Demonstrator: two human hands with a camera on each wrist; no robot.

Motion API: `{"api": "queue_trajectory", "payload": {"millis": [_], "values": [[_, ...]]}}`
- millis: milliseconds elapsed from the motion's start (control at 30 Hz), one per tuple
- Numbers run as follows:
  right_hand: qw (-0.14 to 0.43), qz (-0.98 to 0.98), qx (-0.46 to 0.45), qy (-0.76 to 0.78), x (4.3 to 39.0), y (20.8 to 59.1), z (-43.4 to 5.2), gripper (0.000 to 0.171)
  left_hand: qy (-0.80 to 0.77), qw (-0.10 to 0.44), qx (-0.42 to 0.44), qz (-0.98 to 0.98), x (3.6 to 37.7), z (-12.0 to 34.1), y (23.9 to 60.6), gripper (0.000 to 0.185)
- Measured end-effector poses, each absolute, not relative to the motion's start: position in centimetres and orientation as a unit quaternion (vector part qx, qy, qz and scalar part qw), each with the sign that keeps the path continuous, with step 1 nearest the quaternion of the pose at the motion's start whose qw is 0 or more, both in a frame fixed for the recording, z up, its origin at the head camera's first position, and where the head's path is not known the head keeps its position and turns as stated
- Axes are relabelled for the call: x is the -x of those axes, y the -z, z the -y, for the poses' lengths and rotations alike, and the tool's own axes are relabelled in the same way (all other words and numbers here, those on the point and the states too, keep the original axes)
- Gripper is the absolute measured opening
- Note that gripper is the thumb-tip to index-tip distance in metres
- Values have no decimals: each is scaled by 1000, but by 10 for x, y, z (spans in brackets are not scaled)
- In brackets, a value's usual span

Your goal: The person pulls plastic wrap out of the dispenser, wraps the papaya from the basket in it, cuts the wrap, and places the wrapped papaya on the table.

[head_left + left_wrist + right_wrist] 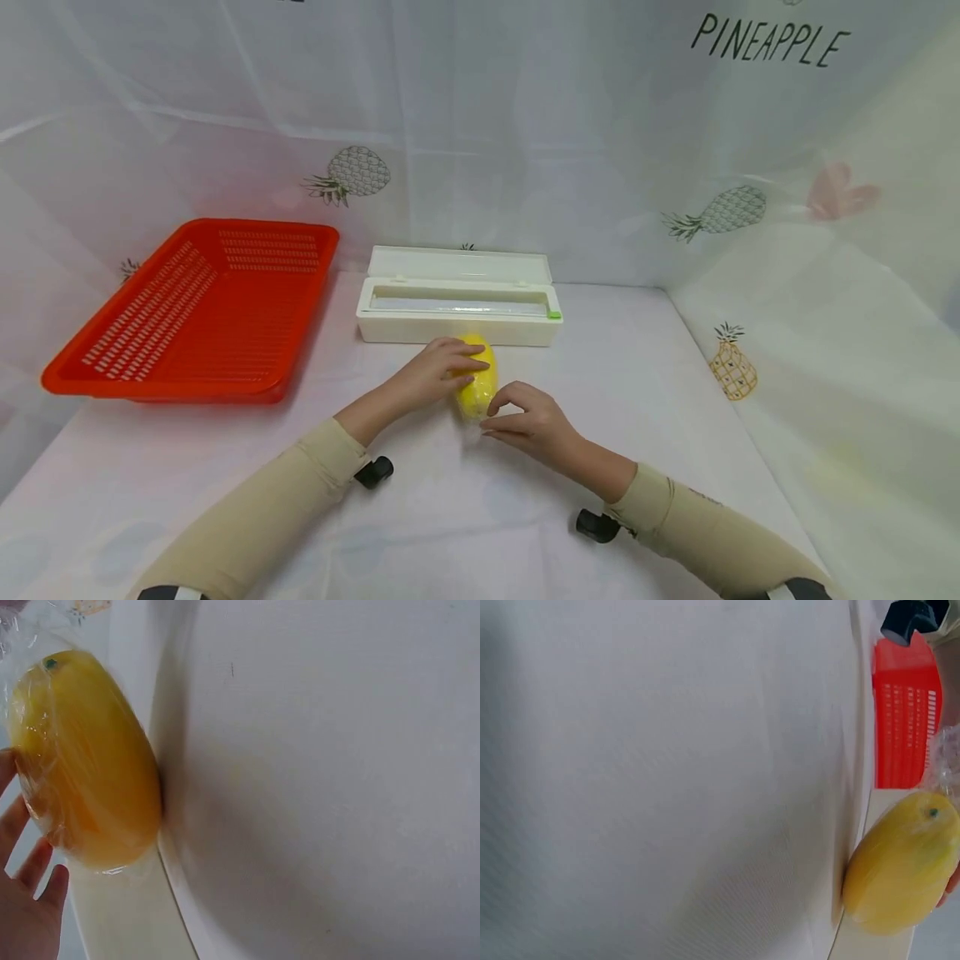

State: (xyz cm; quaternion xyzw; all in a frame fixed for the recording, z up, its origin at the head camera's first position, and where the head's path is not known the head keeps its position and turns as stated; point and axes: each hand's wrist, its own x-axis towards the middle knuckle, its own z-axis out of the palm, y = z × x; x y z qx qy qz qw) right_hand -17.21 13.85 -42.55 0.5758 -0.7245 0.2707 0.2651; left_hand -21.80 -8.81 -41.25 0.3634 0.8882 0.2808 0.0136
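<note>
A yellow oval fruit [480, 387] wrapped in clear cling film lies on the white table cloth [645, 375], just in front of the dispenser box. My left hand [457, 362] rests on its far top, fingers laid straight across it. My right hand [502, 414] is at its near end, with thumb and curled fingers pinching the film there. In the left wrist view the fruit [82, 757] shows its glossy film, with the fingers [26, 900] beside it. The right wrist view shows the fruit [904, 874] with bunched film [945, 761] above it.
A white cling film dispenser box [459, 307] stands open behind the fruit, a green tab at its right end. A red slotted basket [195, 308] sits at the back left. White pineapple-print sheets wall the table at the back and right.
</note>
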Motion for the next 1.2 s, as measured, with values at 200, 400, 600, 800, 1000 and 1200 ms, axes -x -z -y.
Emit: {"api": "queue_trajectory", "payload": {"millis": [200,400,600,800,1000,1200], "values": [[295,691,-597,-279,163,429,-142,9,-323,39,-354,-877,211,80,414,36],[289,703,-574,-304,158,431,-145,8,-376,75,-329,-863,207,70,412,52],[261,739,-521,-336,159,431,-146,9,-373,79,-327,-865,206,66,411,40],[242,752,-476,-386,163,432,-143,14,-358,59,-333,-870,205,67,412,47],[231,772,-411,-425,167,434,-138,20,-374,33,-336,-864,204,67,415,20],[248,794,-384,-402,171,433,-137,22,-380,22,-344,-858,204,66,416,19]]}}
